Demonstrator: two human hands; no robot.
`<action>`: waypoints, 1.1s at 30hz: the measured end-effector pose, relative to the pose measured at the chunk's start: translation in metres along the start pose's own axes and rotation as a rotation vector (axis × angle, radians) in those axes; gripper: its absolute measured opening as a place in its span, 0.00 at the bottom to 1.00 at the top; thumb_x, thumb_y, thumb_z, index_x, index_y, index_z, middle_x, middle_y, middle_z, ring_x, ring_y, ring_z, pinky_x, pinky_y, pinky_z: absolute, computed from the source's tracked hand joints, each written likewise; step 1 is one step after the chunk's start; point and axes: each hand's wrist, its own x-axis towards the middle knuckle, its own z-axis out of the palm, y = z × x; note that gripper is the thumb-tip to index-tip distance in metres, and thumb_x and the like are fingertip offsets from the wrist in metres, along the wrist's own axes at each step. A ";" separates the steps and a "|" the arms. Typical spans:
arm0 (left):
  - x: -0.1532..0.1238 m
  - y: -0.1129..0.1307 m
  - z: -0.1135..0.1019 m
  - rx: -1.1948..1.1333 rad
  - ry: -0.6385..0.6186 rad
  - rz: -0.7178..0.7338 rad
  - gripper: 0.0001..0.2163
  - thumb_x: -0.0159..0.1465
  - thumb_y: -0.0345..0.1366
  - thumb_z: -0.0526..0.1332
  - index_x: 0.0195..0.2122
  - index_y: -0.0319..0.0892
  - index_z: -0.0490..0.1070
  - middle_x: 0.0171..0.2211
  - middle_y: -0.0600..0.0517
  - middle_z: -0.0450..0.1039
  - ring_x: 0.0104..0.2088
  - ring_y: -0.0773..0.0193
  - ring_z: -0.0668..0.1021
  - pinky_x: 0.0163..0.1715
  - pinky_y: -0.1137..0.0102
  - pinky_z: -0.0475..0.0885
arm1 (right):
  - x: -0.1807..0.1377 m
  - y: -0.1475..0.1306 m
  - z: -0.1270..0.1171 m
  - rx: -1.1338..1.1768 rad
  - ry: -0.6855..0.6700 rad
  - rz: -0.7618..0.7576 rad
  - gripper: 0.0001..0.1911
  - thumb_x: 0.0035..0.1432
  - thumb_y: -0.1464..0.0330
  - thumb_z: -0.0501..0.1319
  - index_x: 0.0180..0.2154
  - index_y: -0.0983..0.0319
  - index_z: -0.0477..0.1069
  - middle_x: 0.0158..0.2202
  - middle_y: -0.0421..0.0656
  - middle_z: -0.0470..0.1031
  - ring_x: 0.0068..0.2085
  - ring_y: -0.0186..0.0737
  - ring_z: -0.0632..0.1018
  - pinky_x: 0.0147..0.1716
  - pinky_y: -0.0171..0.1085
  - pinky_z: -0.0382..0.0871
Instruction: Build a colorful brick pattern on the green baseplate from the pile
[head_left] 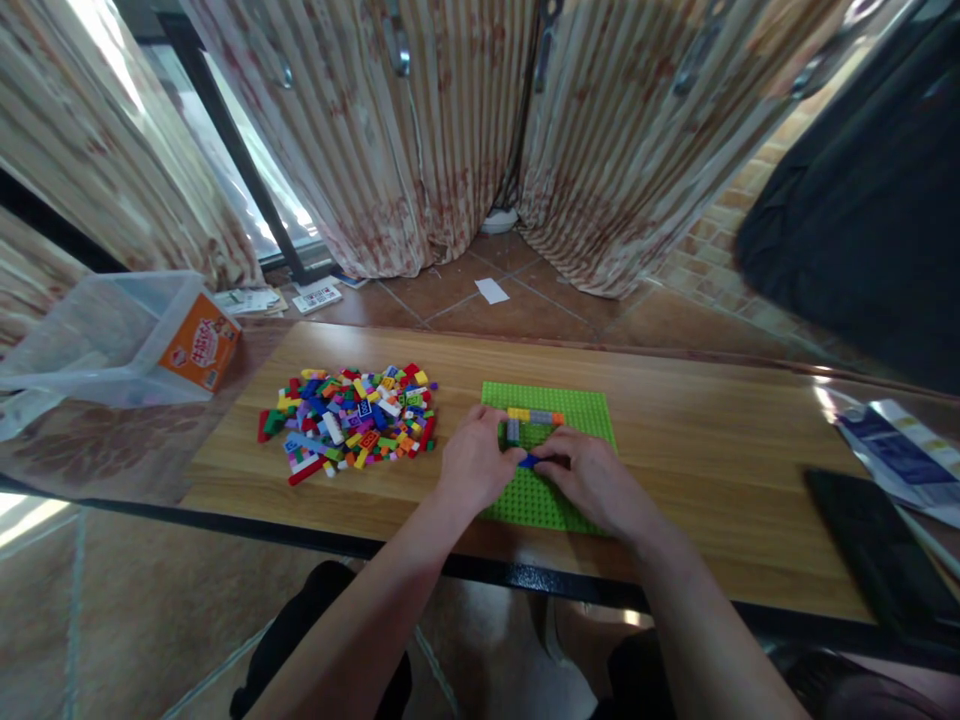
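Note:
A bright green studded baseplate point(551, 505) lies on the wooden table under both of my hands. On its upper part a row of yellow, grey and orange bricks point(536, 416) is set, with a grey brick point(513, 430) below its left end. My right hand point(589, 470) pinches a small blue brick point(529, 461) low over the plate. My left hand point(480, 455) is bent at the plate's left side, its thumb tip at the blue brick's left end. Whether its other fingers grip a brick is hidden.
A pile of mixed colourful bricks point(360, 415) spreads over the table to the left. Beyond it stands a clear plastic bin point(127, 320) with an orange label. On the right lie a dark flat device point(870, 540) and a shiny packet point(911, 450). Curtains hang behind.

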 end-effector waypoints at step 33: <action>-0.031 0.005 0.014 -0.004 0.038 0.353 0.23 0.67 0.42 0.58 0.61 0.38 0.63 0.63 0.40 0.64 0.64 0.49 0.65 0.64 0.48 0.58 | 0.008 0.018 -0.012 0.260 0.547 0.237 0.19 0.58 0.56 0.58 0.33 0.62 0.79 0.28 0.44 0.79 0.27 0.39 0.75 0.30 0.37 0.68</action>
